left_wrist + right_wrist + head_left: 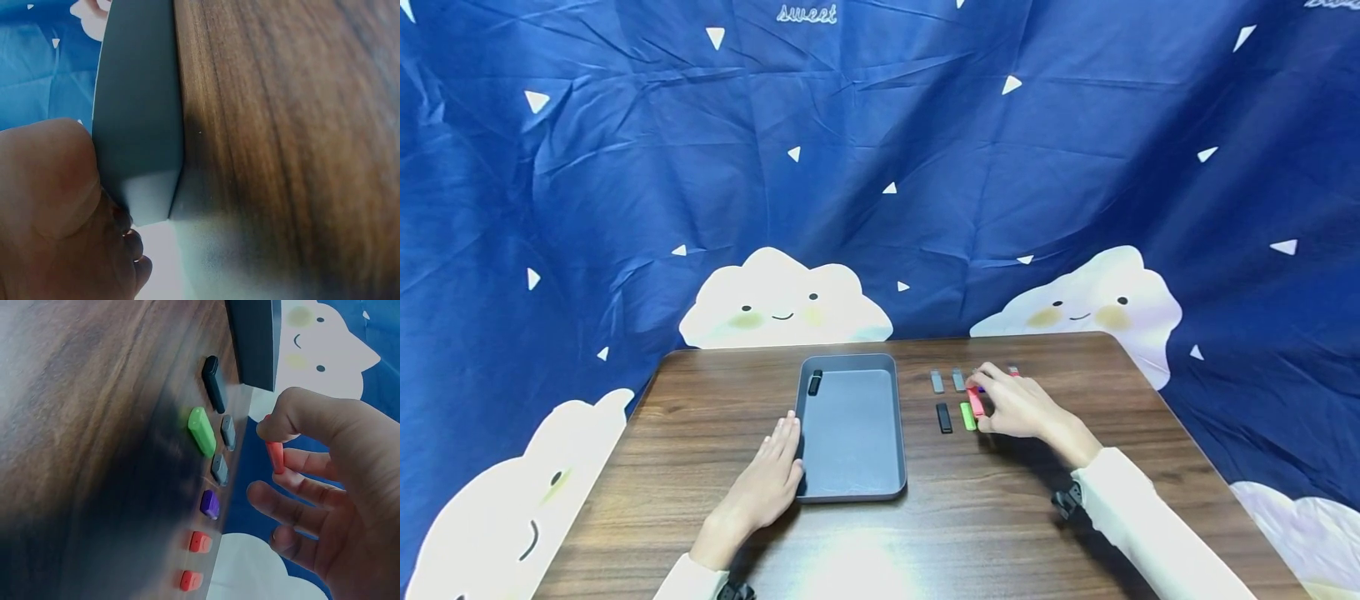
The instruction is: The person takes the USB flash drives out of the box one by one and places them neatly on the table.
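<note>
Between thumb and fingers, my right hand (1018, 406) pinches a red USB flash drive (275, 454), held above the table. Just left of it lie a green flash drive (967, 416) and a black flash drive (943, 418). Behind these are two grey flash drives (937, 382). The right wrist view also shows a purple flash drive (210, 504) and two red flash drives (200, 542) in the row. My left hand (765, 479) rests with straight fingers along the left wall of a grey tray (901, 433). One black flash drive (815, 383) lies in the tray's far left corner.
The brown wooden table (715, 417) carries the tray near its middle and the loose flash drives to the right. A blue curtain (880, 167) with white clouds hangs behind the table's far edge.
</note>
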`<state>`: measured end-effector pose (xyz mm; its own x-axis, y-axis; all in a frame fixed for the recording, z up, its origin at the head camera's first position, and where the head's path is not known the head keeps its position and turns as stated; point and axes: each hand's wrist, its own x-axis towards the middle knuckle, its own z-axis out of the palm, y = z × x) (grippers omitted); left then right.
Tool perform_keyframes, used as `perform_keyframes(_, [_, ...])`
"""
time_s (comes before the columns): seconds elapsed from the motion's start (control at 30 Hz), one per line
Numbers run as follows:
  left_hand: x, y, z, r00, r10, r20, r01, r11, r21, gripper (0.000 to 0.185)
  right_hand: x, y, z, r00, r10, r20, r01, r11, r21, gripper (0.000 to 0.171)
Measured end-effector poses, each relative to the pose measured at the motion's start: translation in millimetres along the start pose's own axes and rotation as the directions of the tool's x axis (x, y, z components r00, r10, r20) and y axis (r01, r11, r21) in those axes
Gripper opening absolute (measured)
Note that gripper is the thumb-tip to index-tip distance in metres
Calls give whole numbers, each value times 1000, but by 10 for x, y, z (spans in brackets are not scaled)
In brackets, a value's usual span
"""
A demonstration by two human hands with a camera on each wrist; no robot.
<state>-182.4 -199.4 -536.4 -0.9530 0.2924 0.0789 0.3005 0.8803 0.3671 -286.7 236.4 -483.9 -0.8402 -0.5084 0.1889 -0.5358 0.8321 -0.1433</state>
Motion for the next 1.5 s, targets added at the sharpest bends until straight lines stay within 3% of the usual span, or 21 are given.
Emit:
perform_keyframes(0.8, [9, -10, 16, 1000, 9, -17, -9, 1000, 5, 61, -168, 189, 116, 999, 44, 17, -44, 999, 10, 59])
perform_keyframes(1.3, [9, -11, 16, 1000, 9, -9, -9, 1000, 1, 62, -197, 260, 217, 993, 73, 91, -79, 994, 71, 58])
perform_keyframes(1.5, [5, -18, 17, 1000, 14, -18, -14, 1000, 2, 62, -207, 274, 248, 994, 70, 85, -76, 994, 75, 56])
